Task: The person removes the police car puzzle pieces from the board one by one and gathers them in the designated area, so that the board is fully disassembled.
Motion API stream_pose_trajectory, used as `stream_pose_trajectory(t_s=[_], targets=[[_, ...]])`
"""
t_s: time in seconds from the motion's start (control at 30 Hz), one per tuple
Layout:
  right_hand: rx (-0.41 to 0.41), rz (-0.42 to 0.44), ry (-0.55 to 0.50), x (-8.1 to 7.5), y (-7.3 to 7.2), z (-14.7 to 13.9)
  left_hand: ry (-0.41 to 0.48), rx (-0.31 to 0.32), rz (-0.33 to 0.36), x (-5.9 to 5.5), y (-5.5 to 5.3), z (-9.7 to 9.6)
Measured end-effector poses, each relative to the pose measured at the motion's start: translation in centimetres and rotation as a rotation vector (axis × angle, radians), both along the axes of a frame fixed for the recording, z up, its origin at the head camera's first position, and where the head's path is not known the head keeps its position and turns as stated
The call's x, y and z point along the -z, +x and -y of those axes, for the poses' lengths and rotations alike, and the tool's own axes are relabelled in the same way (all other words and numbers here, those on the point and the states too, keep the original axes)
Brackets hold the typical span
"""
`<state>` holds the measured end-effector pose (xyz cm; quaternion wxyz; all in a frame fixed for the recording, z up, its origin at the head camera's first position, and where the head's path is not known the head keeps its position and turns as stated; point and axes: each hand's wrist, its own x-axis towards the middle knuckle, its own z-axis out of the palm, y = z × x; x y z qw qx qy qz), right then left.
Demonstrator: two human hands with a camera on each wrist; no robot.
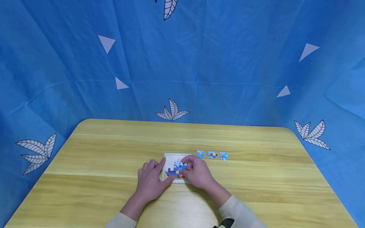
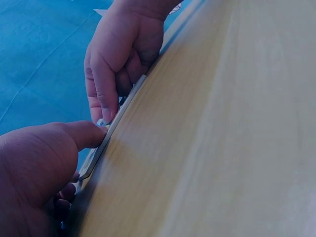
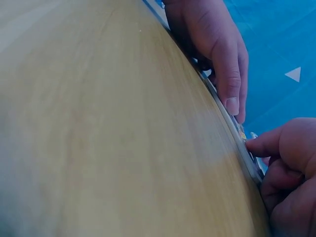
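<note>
A small jigsaw puzzle in a white-framed tray point(image 1: 178, 181) lies on the table, showing part of a blue vehicle picture. My left hand point(image 1: 151, 180) rests along the tray's left side, index finger by the far left corner and thumb at the front edge. Over the tray's right part, my right hand point(image 1: 198, 172) pinches a light-blue puzzle piece point(image 1: 181, 164) between thumb and index finger, low over the assembled pieces point(image 1: 172, 172). In the left wrist view the left thumb point(image 2: 89, 134) touches the tray's edge; the right hand's fingers hide much of the piece.
Three loose puzzle pieces lie in a row right of the tray: a left one point(image 1: 200, 154), a middle one point(image 1: 212, 155) and a right one point(image 1: 223, 156). The wooden table point(image 1: 271, 177) reaches a blue patterned cloth point(image 1: 228, 63) behind it.
</note>
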<state>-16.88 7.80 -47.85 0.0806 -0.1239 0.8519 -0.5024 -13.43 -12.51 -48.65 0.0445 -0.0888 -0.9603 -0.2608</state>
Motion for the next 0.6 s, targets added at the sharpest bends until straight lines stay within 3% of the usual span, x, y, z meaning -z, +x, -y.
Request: stream_pose_trajectory(t_s=[0.6], targets=[[0.014, -0.009, 0.000, 0.17, 0.00, 0.01, 0.009, 0.001, -0.013, 0.19, -0.02, 0.01]])
